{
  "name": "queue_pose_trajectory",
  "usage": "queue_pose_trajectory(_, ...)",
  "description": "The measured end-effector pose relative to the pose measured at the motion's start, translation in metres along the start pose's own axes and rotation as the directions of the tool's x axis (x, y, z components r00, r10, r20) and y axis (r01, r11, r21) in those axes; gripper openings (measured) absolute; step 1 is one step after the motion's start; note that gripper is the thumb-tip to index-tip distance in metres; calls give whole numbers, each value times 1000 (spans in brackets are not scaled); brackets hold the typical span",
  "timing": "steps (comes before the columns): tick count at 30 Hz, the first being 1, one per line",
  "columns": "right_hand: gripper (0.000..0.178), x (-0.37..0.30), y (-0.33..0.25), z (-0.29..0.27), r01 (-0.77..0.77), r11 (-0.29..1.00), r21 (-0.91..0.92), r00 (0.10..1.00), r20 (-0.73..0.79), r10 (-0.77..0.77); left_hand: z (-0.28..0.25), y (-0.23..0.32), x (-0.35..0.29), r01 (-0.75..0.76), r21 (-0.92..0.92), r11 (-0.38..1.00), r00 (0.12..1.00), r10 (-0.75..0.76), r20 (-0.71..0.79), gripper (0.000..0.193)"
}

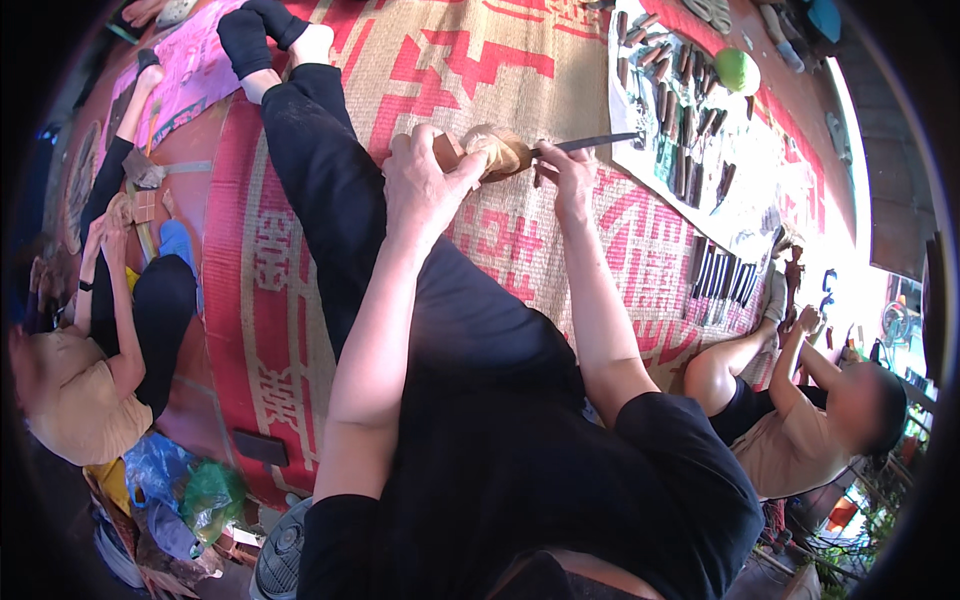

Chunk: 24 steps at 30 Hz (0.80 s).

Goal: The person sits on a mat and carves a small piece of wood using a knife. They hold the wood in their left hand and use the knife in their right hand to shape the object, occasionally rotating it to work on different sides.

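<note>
Above my outstretched leg, my left hand (428, 180) is closed around a pale brown wooden carving (510, 157) with a rounded, shaped end. A squared block-like part (447, 151) of the wood shows between the fingers. My right hand (568, 180) pinches a dark, narrow file (600, 141) at the carving's right end. The file's tapered tip points away to the right, and its near end lies against or very close to the wood. How far the fingers wrap around the carving's underside is hidden.
Red and straw mats (480, 65) cover the floor. Many wooden-handled carving tools (690, 110) lie on a white sheet at the upper right, near a green ball (737, 71). People sit working on the left (90, 390) and right (800, 430). A dark phone-like slab (260, 448) lies lower left.
</note>
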State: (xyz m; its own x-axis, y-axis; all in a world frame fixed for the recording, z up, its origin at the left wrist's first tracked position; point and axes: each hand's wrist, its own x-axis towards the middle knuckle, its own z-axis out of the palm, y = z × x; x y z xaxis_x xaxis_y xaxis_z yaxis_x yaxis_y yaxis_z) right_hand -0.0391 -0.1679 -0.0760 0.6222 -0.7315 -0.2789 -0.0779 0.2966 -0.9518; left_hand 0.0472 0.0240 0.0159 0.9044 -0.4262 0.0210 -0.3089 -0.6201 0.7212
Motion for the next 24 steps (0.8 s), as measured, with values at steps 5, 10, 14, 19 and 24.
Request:
queue_pose_trajectory(5, 8, -3, 9, 5, -12, 1000, -7, 1000, 9, 12, 0, 4, 1, -29, 56, 998, 999, 30, -26, 50)
queue_pose_trajectory(10, 11, 17, 17, -17, -100, 978, 182, 992, -61, 112, -1, 3, 1, -56, 28, 998, 998, 57, -35, 48)
queue_pose_trajectory(14, 12, 2, 5, 3, -37, 996, 78, 999, 38, 34, -3, 8, 1, -17, 67, 998, 999, 19, -44, 48)
queue_pose_trajectory(19, 13, 9, 11, 1, -78, 994, 79, 996, 59, 73, 0, 6, 0, -35, 39, 999, 999, 36, -28, 47)
queue_pose_trajectory(24, 13, 20, 13, -15, -154, 973, 172, 986, -42, 164, 1, 2, 0, -59, 35, 998, 997, 60, -50, 46)
